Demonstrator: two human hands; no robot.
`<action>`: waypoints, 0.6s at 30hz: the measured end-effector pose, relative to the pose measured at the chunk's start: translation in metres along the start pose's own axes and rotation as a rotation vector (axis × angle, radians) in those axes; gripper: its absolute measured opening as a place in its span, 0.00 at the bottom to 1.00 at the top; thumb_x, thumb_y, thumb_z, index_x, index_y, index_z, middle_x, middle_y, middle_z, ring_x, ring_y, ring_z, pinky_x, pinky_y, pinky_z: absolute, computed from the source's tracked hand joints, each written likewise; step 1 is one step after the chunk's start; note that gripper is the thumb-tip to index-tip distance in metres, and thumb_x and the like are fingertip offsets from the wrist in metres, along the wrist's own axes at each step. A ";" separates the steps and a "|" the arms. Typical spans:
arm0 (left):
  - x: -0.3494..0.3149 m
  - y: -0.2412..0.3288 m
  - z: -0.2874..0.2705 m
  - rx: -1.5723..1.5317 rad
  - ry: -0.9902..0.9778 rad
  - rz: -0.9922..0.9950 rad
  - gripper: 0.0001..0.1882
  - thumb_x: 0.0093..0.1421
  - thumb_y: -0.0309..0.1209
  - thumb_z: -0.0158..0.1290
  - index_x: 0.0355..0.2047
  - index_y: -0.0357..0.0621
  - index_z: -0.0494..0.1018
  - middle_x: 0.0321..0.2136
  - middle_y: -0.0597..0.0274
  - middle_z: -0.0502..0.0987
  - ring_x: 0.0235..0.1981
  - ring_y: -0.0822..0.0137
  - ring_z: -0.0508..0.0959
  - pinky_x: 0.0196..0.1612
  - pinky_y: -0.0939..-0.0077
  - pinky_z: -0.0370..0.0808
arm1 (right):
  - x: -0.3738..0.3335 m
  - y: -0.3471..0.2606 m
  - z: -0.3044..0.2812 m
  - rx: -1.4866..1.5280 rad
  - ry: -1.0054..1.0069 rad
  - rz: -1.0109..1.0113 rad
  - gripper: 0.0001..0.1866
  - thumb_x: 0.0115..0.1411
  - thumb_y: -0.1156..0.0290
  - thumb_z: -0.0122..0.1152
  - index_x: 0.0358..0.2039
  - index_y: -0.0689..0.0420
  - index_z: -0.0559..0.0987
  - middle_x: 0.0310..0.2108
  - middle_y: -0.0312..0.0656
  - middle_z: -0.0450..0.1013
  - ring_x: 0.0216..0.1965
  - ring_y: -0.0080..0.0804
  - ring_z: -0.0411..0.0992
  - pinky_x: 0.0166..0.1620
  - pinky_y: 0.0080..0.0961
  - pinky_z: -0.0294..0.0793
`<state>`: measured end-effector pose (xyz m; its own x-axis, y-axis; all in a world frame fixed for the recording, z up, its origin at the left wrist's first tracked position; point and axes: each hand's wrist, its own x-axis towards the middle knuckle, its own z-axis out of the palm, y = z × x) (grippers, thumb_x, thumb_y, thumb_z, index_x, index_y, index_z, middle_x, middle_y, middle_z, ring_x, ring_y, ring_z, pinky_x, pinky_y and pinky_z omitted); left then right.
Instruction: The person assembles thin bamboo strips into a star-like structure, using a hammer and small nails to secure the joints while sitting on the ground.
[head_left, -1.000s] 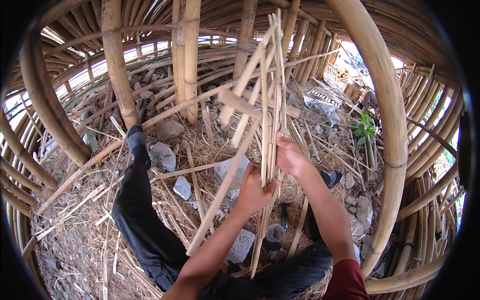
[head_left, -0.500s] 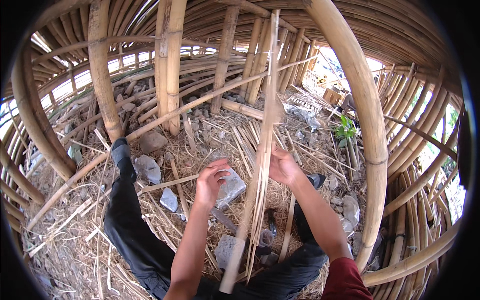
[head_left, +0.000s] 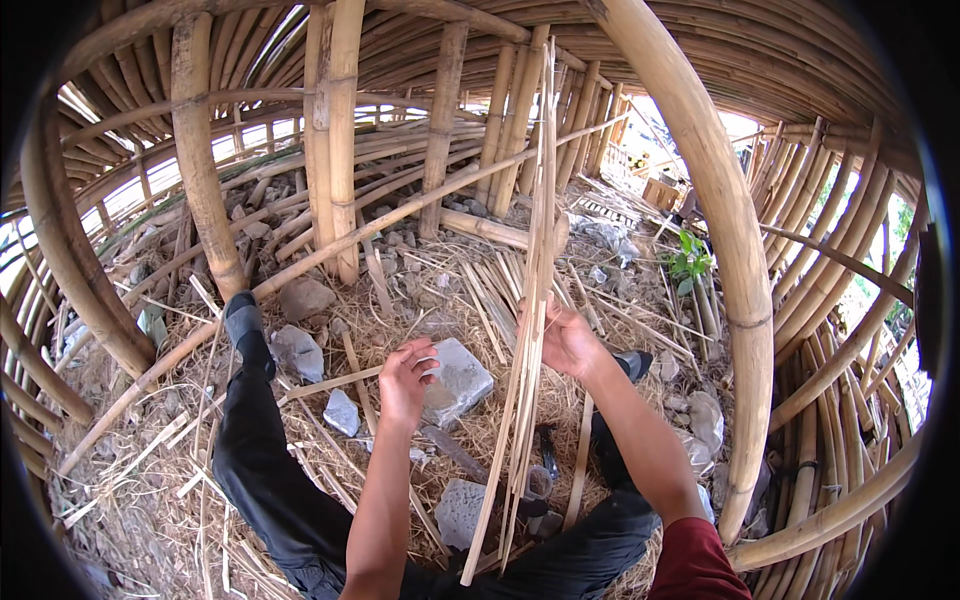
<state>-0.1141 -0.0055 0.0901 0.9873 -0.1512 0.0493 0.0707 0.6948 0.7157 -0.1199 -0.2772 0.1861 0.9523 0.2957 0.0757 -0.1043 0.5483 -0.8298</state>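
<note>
My right hand is closed around a bundle of long split bamboo strips, standing nearly upright between my knees. The strips reach from near my lap to well above the hand, their upper ends close together and lower ends fanned out. Part of the grip is hidden behind them. To the left, my left hand is raised with loosely curled, parted fingers and holds nothing. Beside it on the ground sits a pale squared stone block. A long, dark grey, flat blade-like piece lies below the block.
A rough grey stone and a small cup-like container rest between my legs. Thick bamboo posts stand ahead, and a curved pole rises close on my right. More cut strips lie on the shavings. A low bamboo roof hangs above.
My left hand has moved slightly left and down, farther from the strips. A blurred strip that slanted across the bundle now lies in line with the others in my right hand.
</note>
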 end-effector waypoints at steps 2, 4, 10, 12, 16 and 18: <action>-0.001 -0.002 -0.001 -0.002 0.014 -0.010 0.23 0.62 0.44 0.47 0.49 0.41 0.73 0.38 0.63 0.77 0.39 0.68 0.74 0.42 0.72 0.65 | 0.000 0.000 0.001 0.039 0.020 0.009 0.16 0.66 0.63 0.57 0.48 0.61 0.75 0.39 0.40 0.74 0.41 0.33 0.74 0.50 0.32 0.76; -0.001 -0.006 0.001 0.025 0.029 -0.013 0.21 0.62 0.42 0.47 0.48 0.41 0.74 0.38 0.63 0.77 0.39 0.68 0.74 0.41 0.72 0.66 | 0.000 0.001 -0.006 0.050 0.039 0.028 0.17 0.67 0.61 0.57 0.49 0.61 0.75 0.39 0.40 0.74 0.41 0.33 0.74 0.51 0.34 0.76; -0.004 -0.033 0.004 0.254 -0.020 0.013 0.19 0.57 0.34 0.49 0.46 0.37 0.77 0.38 0.58 0.80 0.38 0.68 0.77 0.40 0.75 0.69 | 0.002 0.001 -0.002 -0.053 0.136 -0.002 0.20 0.72 0.53 0.49 0.47 0.59 0.74 0.38 0.41 0.74 0.40 0.35 0.73 0.49 0.34 0.74; -0.011 -0.047 0.015 0.164 -0.143 0.068 0.24 0.51 0.28 0.48 0.49 0.35 0.77 0.39 0.57 0.81 0.39 0.67 0.78 0.42 0.76 0.71 | 0.005 0.006 0.005 -0.090 0.204 -0.023 0.20 0.74 0.54 0.45 0.48 0.58 0.73 0.38 0.41 0.74 0.39 0.33 0.72 0.49 0.34 0.73; -0.027 -0.061 0.049 0.288 -0.258 0.129 0.21 0.57 0.32 0.56 0.49 0.35 0.77 0.39 0.56 0.81 0.39 0.68 0.79 0.43 0.76 0.74 | 0.013 0.014 0.009 -0.132 0.335 -0.015 0.20 0.76 0.53 0.41 0.47 0.58 0.72 0.35 0.40 0.73 0.36 0.28 0.72 0.46 0.31 0.76; -0.031 -0.071 0.069 0.449 -0.205 0.081 0.21 0.59 0.36 0.60 0.49 0.34 0.77 0.37 0.55 0.82 0.38 0.69 0.80 0.42 0.75 0.74 | 0.021 0.020 0.005 -0.175 0.380 -0.041 0.23 0.76 0.51 0.39 0.44 0.58 0.73 0.33 0.40 0.72 0.33 0.29 0.72 0.41 0.32 0.77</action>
<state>-0.1595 -0.0991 0.0856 0.9355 -0.2762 0.2206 -0.1174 0.3457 0.9310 -0.1037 -0.2561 0.1743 0.9961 -0.0512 -0.0712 -0.0446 0.4025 -0.9143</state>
